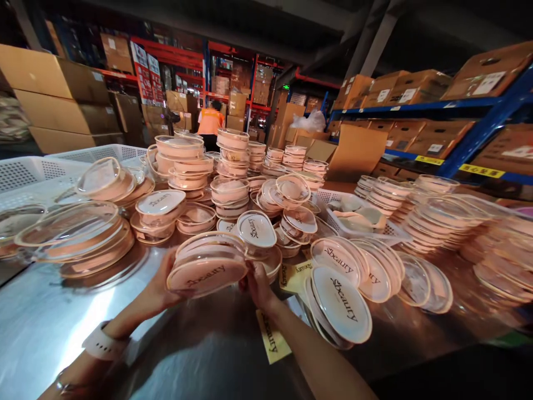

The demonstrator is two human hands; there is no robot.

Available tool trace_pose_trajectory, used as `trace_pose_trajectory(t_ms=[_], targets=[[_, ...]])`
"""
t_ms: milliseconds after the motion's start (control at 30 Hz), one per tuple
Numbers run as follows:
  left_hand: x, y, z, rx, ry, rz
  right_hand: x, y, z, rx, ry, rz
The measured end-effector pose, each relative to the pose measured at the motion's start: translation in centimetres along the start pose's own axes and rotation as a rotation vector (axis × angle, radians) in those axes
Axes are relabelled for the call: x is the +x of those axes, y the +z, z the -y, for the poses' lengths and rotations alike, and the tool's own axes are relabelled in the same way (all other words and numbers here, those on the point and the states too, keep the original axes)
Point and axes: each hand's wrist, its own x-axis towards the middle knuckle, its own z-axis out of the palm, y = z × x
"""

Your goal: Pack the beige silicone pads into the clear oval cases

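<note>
A short stack of pink oval boxes (210,272) with clear rims is tilted toward me above the metal table, and "beauty" is printed on its front face. My left hand (165,278), with a pale band on the wrist, wraps round the left end of this stack. At the right end, my right hand (259,282) is closed against the rim, its fingertips partly hidden. Just behind stands another oval box with a white label (256,229). Beside my right forearm lie white-faced oval boxes (341,304) and a yellow printed card (272,339).
Many stacked oval boxes (83,230) cover the metal table (183,344). White perforated baskets (25,172) stand at left, and another basket (393,232) sits right of middle. Cartons (400,89) fill blue racks at right. A person in orange (210,121) is at the back.
</note>
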Motion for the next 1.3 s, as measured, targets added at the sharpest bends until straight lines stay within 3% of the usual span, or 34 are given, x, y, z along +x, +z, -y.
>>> trace_pose_trajectory(t_ms=[133,267,333,433,500,567,700,833,933,1033,1200,1300], targets=[[-0.7,-1.8,-1.7,0.245,0.276,0.022,-0.3,0.9,-0.9,-0.141,0.005,0.108],[-1.4,-1.3,-3.9,0.672,0.490,0.123,-1.3,1.2,-0.3,-0.254,-0.048,0.136],[-1.7,-0.1,-4.4,0.829,0.577,0.106,-2.0,1.1,0.5,-0.346,-0.155,0.088],[-2.1,1.8,-4.8,0.957,0.679,0.057,-3.1,0.8,1.6,-0.584,-0.478,-0.037],[-2.4,2.8,-4.9,0.984,0.723,-0.024,-3.5,0.8,2.1,-0.702,-0.645,-0.097],[-2.6,3.5,-4.9,0.972,0.746,-0.102,-3.6,0.8,2.2,-0.776,-0.731,-0.075],[-2.8,4.5,-4.3,0.966,0.764,-0.085,-3.6,1.6,1.5,-0.959,-0.895,0.039],[-3.1,5.5,-3.7,1.088,0.767,-0.149,-4.8,2.8,0.5,-1.158,-0.956,-0.108],[-3.2,5.8,-3.8,1.093,0.781,-0.163,-5.1,2.9,0.4,-1.169,-1.004,-0.094],[-2.9,5.5,-3.9,1.055,0.745,-0.128,-4.0,1.9,1.0,-1.072,-0.980,-0.023],[-2.1,4.4,-3.9,1.045,0.751,-0.083,-1.4,0.4,0.8,-0.892,-0.516,0.018],[-1.8,3.7,-4.0,0.913,0.710,-0.013,-0.9,0.1,0.3,-0.782,-0.449,0.034]])
